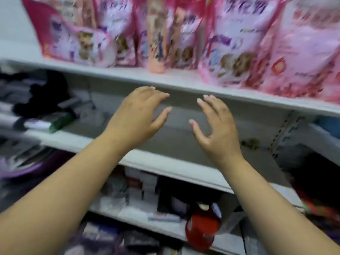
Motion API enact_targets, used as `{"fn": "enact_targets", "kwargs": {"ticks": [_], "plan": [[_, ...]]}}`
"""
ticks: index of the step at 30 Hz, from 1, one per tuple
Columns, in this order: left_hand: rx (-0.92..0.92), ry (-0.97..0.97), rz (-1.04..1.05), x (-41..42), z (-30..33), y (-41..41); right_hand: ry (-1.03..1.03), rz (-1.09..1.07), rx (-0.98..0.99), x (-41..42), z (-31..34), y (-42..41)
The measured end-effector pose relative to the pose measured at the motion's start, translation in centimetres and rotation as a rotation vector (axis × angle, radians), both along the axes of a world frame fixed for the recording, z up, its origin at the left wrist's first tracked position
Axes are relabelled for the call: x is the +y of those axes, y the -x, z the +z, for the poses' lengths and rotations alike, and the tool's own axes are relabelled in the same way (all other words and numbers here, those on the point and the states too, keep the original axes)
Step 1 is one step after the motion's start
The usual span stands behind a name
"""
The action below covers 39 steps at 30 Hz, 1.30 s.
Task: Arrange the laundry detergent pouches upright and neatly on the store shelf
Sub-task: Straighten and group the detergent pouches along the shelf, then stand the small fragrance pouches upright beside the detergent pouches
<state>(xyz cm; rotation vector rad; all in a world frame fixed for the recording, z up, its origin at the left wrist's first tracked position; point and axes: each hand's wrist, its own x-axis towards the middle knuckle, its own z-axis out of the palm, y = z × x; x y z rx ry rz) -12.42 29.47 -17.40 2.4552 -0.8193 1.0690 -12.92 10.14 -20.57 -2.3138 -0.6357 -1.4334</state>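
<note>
Several pink detergent pouches stand in a row on the top white shelf [184,80]. The leftmost pouch [73,39] leans over to the right against its neighbours. A big pouch [237,43] stands upright at the right, with another pink pouch [309,52] beside it. A narrow peach-pink pouch [157,34] stands edge-on in the middle. My left hand [136,116] and my right hand [217,126] hover just below the shelf's front edge, fingers spread and relaxed, holding nothing. The picture is blurred by motion.
The shelf below [165,144] shows bare grey board behind my hands. Dark packets and a green-ended item [60,122] lie at its left. Lower down stand boxes and a red bottle [200,229]. A perforated upright post [283,133] is at the right.
</note>
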Motion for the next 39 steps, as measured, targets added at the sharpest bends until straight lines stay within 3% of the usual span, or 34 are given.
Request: {"fn": "enact_targets", "kwargs": {"ticks": [4,9,11,16,25,32,39], "plan": [[0.128,-0.069,0.265,3.6,-8.7,6.2,0.274,0.117,0.316,2.4,-7.3,1.8],[0.588,-0.225,0.589,8.6,-17.9,16.3,0.55,0.285,0.725,6.2,-15.4,5.4],[0.738,-0.221,0.706,10.6,-21.1,20.2,0.661,0.319,0.878,8.1,-17.8,7.0],[0.983,-0.072,0.956,13.5,-25.9,26.2,0.874,0.37,1.007,13.4,-22.7,9.9],[1.123,-0.175,0.943,20.0,-30.2,27.8,0.982,0.301,1.234,22.2,-28.3,12.8],[1.28,-0.044,0.961,24.6,-34.9,26.1,0.996,0.295,1.469,27.3,-32.1,10.9],[1.406,0.226,1.049,27.2,-45.6,19.2,1.07,0.273,1.568,34.6,-43.1,3.0]]}}
